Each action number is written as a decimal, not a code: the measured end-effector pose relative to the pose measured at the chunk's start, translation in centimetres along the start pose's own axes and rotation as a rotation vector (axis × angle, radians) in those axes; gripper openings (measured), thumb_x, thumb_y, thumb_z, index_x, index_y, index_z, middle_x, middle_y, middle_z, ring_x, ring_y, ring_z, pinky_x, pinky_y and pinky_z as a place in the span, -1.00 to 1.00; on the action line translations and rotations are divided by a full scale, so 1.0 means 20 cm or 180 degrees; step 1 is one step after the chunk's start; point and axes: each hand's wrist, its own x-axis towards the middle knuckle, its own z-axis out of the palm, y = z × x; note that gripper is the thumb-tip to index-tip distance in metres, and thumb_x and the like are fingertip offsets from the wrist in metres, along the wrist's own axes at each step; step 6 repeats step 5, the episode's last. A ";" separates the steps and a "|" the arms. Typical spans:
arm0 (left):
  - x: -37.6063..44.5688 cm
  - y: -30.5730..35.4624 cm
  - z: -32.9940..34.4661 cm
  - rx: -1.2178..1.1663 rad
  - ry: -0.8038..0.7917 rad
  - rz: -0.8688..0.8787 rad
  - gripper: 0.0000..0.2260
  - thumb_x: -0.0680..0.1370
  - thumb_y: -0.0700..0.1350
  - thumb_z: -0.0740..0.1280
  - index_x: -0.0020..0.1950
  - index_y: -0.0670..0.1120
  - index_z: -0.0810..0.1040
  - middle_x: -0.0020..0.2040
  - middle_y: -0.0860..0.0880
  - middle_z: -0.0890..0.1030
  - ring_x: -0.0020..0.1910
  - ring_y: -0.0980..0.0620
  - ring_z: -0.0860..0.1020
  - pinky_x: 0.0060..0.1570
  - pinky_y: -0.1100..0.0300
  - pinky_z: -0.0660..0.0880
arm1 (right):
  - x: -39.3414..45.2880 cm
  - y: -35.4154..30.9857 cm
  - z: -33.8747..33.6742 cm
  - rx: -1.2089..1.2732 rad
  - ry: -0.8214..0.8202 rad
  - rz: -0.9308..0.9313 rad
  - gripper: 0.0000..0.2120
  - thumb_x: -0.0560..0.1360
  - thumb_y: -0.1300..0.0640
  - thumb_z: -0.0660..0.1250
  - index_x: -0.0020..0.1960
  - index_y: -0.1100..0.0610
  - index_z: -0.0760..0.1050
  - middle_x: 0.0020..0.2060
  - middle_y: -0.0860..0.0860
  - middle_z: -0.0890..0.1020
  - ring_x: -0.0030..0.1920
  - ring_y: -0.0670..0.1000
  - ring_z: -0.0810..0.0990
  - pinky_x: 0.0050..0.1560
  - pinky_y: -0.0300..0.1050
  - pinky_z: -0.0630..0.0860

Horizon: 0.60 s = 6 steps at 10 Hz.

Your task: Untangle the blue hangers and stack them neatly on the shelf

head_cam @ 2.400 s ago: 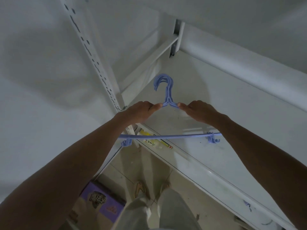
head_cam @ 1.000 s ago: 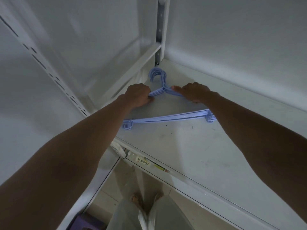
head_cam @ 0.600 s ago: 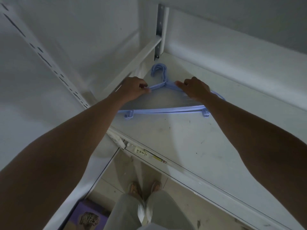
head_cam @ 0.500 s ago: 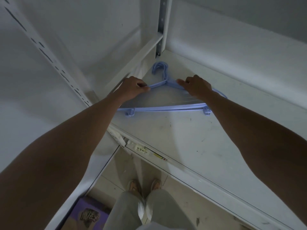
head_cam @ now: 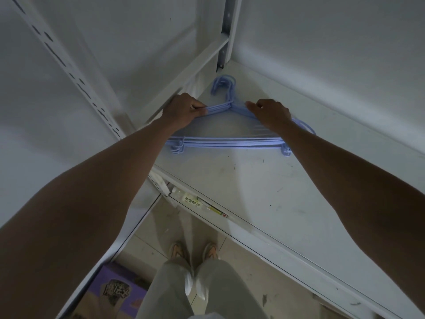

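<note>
Blue hangers flat on shelf — both grips pinching shoulders

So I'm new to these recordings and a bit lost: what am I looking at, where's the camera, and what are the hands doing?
No machine here: a person works with bare hands, and the one camera sits on their head, looking down past their arms. The left hand and right hand each pinch a sloping shoulder of a bundle of blue hangers. The bundle lies on a white shelf, hooks pointing to the back corner. Below you see the person's shoes and a purple box on the floor.
</note>
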 end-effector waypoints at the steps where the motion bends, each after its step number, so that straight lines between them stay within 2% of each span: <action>1: -0.01 0.00 0.00 0.0051 -0.0021 -0.0022 -0.74 0.56 0.06 0.44 0.07 -0.11 0.75 -0.13 -0.16 0.74 -0.16 0.04 0.66 -0.12 -0.03 0.60 | -0.04 -0.02 0.00 0.0064 0.0097 -0.0101 -0.46 0.59 -0.40 0.09 0.00 -0.01 0.63 -0.01 0.10 0.66 0.15 0.22 0.61 0.21 0.10 0.41; 2: -0.02 -0.01 0.02 0.0236 0.0072 -0.0071 -0.68 0.58 0.12 0.37 -0.03 -0.13 0.73 -0.23 -0.15 0.69 -0.19 -0.06 0.67 -0.17 -0.04 0.57 | -0.07 0.00 0.00 0.0183 0.0116 -0.0156 -0.44 0.63 -0.34 0.11 -0.16 0.09 0.58 -0.22 0.08 0.61 0.00 0.21 0.63 0.13 0.06 0.43; 3: -0.05 0.01 0.03 0.0361 0.0125 -0.0085 -0.66 0.58 0.18 0.34 0.04 -0.05 0.73 -0.10 -0.13 0.73 -0.10 -0.07 0.68 -0.11 0.03 0.59 | -0.08 0.01 -0.02 0.0345 0.0118 -0.0146 -0.41 0.63 -0.32 0.15 -0.15 0.16 0.62 -0.25 0.13 0.63 -0.05 0.22 0.64 0.10 0.05 0.47; 4: -0.03 0.03 0.01 0.0227 0.0149 -0.0119 -0.61 0.58 0.16 0.36 0.23 -0.08 0.67 0.13 -0.10 0.71 0.09 -0.06 0.66 0.10 0.08 0.55 | -0.09 0.00 -0.04 0.0420 0.0105 -0.0181 -0.50 0.62 -0.31 0.19 0.00 0.07 0.69 -0.09 0.13 0.69 0.08 0.22 0.64 0.17 0.05 0.46; 5: -0.03 0.10 -0.02 0.0094 0.0266 -0.0121 -0.57 0.59 0.14 0.36 0.32 -0.12 0.59 0.25 -0.11 0.65 0.21 -0.08 0.61 0.22 0.02 0.50 | -0.10 -0.03 -0.07 0.0505 0.0364 -0.0172 -0.56 0.62 -0.26 0.21 0.19 0.02 0.68 0.15 0.13 0.71 0.22 0.21 0.62 0.28 0.07 0.46; 6: -0.03 0.10 -0.02 0.0094 0.0266 -0.0121 -0.57 0.59 0.14 0.36 0.32 -0.12 0.59 0.25 -0.11 0.65 0.21 -0.08 0.61 0.22 0.02 0.50 | -0.10 -0.03 -0.07 0.0505 0.0364 -0.0172 -0.56 0.62 -0.26 0.21 0.19 0.02 0.68 0.15 0.13 0.71 0.22 0.21 0.62 0.28 0.07 0.46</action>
